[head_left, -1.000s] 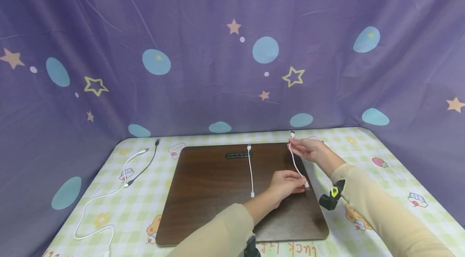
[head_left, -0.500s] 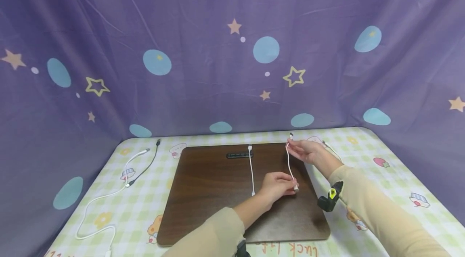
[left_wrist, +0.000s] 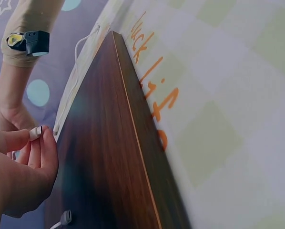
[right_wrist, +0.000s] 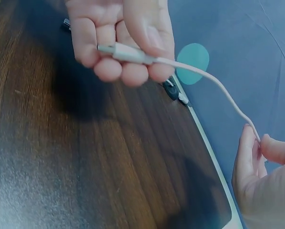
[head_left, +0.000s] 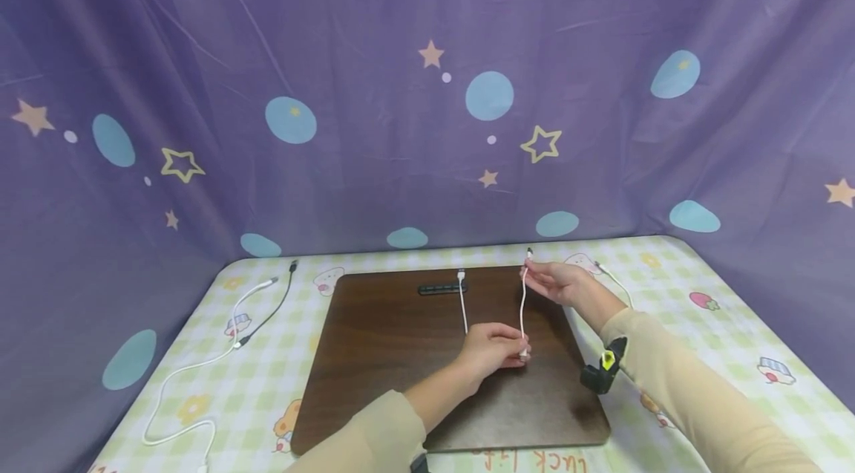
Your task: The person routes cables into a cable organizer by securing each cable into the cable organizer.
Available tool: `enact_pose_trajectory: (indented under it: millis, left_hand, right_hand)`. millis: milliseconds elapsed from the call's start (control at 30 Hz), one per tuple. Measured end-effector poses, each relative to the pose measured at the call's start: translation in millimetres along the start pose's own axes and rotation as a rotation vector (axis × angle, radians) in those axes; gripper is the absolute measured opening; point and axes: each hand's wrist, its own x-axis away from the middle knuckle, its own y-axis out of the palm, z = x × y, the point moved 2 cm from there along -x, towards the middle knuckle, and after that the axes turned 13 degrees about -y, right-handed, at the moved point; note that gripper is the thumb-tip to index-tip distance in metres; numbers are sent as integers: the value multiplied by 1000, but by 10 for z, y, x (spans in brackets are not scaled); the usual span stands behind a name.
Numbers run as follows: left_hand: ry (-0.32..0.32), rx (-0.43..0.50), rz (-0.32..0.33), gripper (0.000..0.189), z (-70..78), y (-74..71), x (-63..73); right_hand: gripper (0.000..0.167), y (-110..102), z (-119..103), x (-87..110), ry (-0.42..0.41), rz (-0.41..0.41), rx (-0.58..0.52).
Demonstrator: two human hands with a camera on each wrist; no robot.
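Stretched between my two hands is a short white charging cable (head_left: 522,306), held over the right part of a dark wooden board (head_left: 381,354). My left hand (head_left: 493,348) pinches its near end between thumb and fingers; the plug (right_wrist: 129,53) sticks out past the fingertips in the right wrist view. Farther back, my right hand (head_left: 557,284) pinches the cord just below the other connector (head_left: 530,255), which points toward the curtain. A second white cable (head_left: 462,300) lies on the board, its near end hidden behind my left hand.
A small black strip with slots (head_left: 437,289) sits at the board's back edge. To the left, a long white cable (head_left: 160,399) and a short black cable (head_left: 274,313) lie on the checked tablecloth (head_left: 254,384). Another white cable (head_left: 616,282) lies right of the board, partly behind my right forearm.
Both hands have moved left with the cable, the left hand farther, so the cord now hangs nearly straight toward me. The white cable at the right has come into fuller view.
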Motion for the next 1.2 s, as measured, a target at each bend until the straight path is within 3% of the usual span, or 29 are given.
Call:
enact_pose_trajectory:
  millis: [333, 667, 1000, 1200]
  left_hand:
    - [-15, -46, 16, 17, -10, -183, 83]
    - [-9, -158, 106, 12, -17, -330, 208]
    - [43, -225, 247, 9, 7, -518, 323]
    - [30, -199, 218, 13, -38, -661, 379]
  right_hand:
    - [32, 92, 75, -24, -23, -45, 59]
    - [31, 253, 197, -194, -85, -118, 275]
    - [24, 445, 365, -370, -97, -75, 325]
    - [18, 592, 448, -423, -116, -51, 364]
